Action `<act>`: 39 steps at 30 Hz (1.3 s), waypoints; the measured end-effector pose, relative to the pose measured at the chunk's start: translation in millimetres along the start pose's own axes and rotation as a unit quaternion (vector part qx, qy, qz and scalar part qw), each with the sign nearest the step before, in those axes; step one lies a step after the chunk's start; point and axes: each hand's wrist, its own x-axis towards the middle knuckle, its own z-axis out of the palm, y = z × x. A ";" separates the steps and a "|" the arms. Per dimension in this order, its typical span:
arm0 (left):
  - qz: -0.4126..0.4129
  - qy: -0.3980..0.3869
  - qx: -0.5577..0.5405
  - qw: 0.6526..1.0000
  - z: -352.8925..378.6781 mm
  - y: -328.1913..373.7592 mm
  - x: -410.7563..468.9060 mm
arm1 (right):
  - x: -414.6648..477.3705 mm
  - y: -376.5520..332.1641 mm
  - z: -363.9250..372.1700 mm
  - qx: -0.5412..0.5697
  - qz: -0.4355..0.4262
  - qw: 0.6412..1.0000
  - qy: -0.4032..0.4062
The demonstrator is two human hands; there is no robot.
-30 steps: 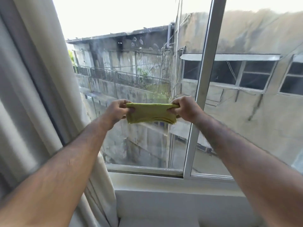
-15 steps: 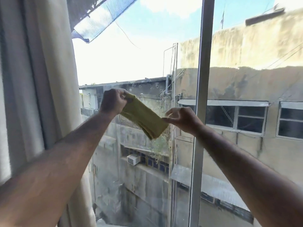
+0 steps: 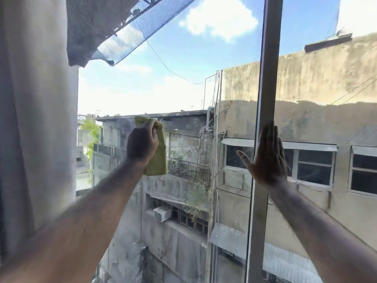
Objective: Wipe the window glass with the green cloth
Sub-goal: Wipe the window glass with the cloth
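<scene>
The folded green cloth (image 3: pixel 159 158) hangs from my left hand (image 3: pixel 142 145), which grips its top edge and holds it against the left pane of the window glass (image 3: pixel 183 94). Small ring-shaped smudges show on the glass just right of the cloth. My right hand (image 3: pixel 267 158) is flat and open, fingers up, resting against the vertical window frame bar (image 3: pixel 267 78). The cloth's upper part is hidden behind my fingers.
A pale curtain (image 3: pixel 34 119) hangs along the left side, close to my left forearm. A second glass pane (image 3: pixel 326 99) lies right of the frame bar. Grey concrete buildings and blue sky show outside.
My right hand let go of the cloth and moved right to lie flat on the frame bar. My left hand kept the cloth, which now hangs down. The view tilted upward.
</scene>
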 end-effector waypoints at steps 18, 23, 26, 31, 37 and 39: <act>0.406 -0.048 0.082 0.909 126.1 93.4 -28.0 | 1.3 2.7 47.3 -0.087 0.018 0.986 0.138; 0.484 -0.092 0.130 0.861 122.8 -2.6 -133.3 | 1.0 1.0 44.6 -0.075 0.013 0.987 0.143; 0.370 -0.049 0.129 0.919 105.2 -53.1 -121.9 | 1.9 0.6 44.9 -0.069 0.012 0.987 0.142; -0.018 0.048 0.051 0.997 86.0 -11.2 -14.9 | 2.6 -0.2 44.4 -0.071 0.014 0.987 0.142; 0.361 -0.048 0.114 0.924 113.8 59.9 -40.2 | 2.8 -0.5 45.6 -0.075 0.014 0.986 0.148; 0.547 -0.097 0.166 0.815 116.8 28.0 -87.2 | 2.5 0.4 45.4 -0.080 0.014 0.985 0.151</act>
